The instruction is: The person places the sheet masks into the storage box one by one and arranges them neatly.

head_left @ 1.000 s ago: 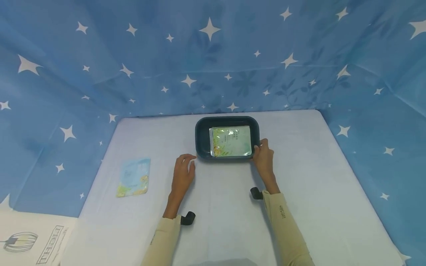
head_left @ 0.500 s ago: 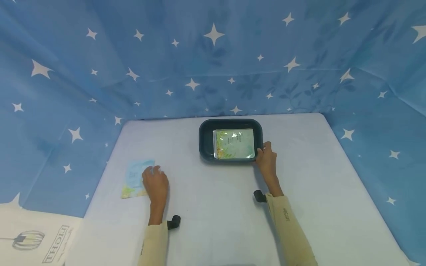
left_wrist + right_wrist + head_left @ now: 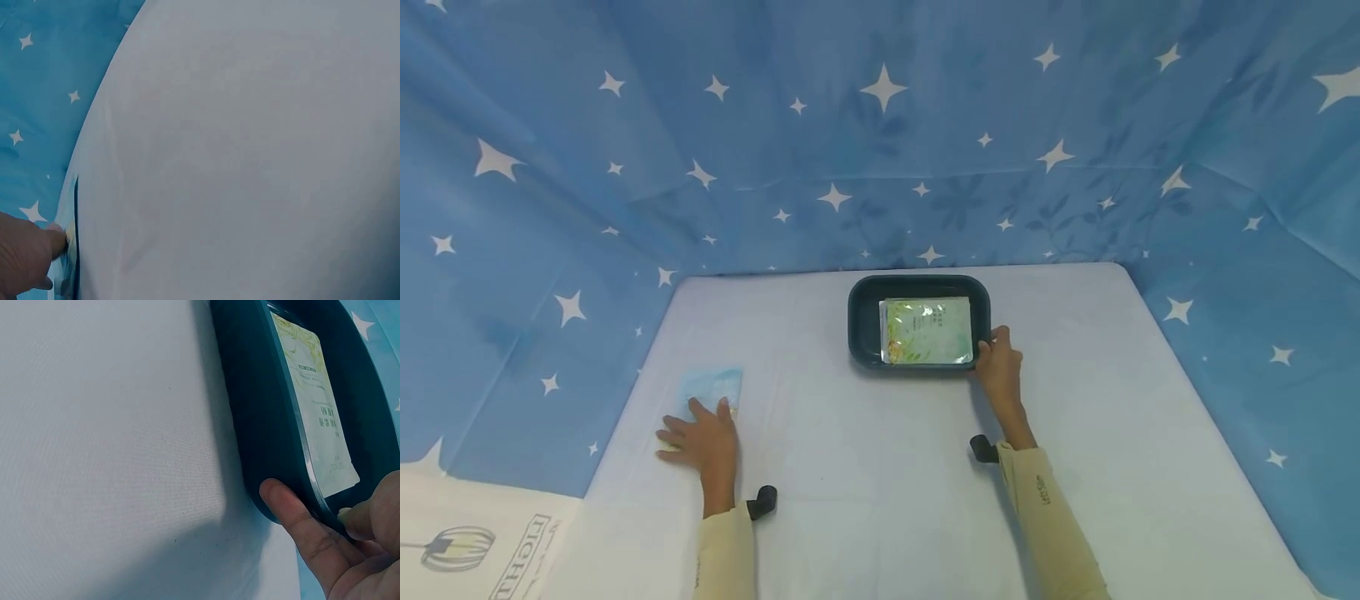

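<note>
A light blue packet (image 3: 713, 386) with a yellow-green lower end lies at the left of the table, partly hidden under my left hand (image 3: 703, 442). That hand's fingers are spread over it, and in the left wrist view the thumb (image 3: 56, 242) is at the packet (image 3: 70, 250), which shows nearly edge-on. My right hand (image 3: 1000, 375) grips the near right corner of a dark teal plastic tray (image 3: 863, 333), thumb inside the rim and fingers outside, as the right wrist view shows. Inside the tray lies a green packet (image 3: 319, 412), apparently stacked on another.
White cloth (image 3: 850, 467) covers the table. A blue curtain (image 3: 775, 150) with white stars rises behind it and along both sides. A pale printed cloth (image 3: 467, 533) is at the lower left.
My left hand has moved left and down from beside the tray to over the blue packet, its fingers spreading. The right hand stays on the tray's corner.
</note>
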The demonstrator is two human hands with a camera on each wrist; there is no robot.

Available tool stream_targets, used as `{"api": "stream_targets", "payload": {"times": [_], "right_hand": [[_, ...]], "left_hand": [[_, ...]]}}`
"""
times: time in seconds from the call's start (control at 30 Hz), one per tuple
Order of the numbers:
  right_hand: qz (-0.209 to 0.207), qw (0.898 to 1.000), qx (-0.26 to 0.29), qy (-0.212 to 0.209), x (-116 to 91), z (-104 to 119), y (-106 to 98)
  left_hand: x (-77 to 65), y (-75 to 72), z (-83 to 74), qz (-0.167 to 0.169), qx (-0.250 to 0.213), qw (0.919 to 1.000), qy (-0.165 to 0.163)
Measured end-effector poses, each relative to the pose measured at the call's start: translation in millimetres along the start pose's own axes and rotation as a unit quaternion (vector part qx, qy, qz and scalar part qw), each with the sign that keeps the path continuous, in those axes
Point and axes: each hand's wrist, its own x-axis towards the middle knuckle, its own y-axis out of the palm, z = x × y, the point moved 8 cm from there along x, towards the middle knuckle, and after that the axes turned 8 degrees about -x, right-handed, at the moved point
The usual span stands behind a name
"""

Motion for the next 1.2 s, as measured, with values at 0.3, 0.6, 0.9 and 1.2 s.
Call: {"api": "stream_targets", "payload": {"times": [0.3,0.6,0.9,1.2], "right_hand": [[0.001,1.000,0.004,0.005,1.4,-0.1,1.5],[-0.020,1.000,-0.018,-0.011,-1.6,2.3,-3.0],[-0.007,1.000,-0.006,0.003,-1.7,-1.1,-1.6],[-0.015,1.000,-0.012,-0.012,-1.5,2.5,-1.9]], "left_hand": [[7.9,-16.7,1.2,-0.036,0.008,0.9993,-0.012],[6.6,-16.7,4.1,-0.023,-0.048,0.9983,-0.023],[10.1,-16.3,12.1,0.005,-0.142,0.9890,-0.043],[15.9,-18.0,31.6,0.038,-0.195,0.9760,-0.089]]}}
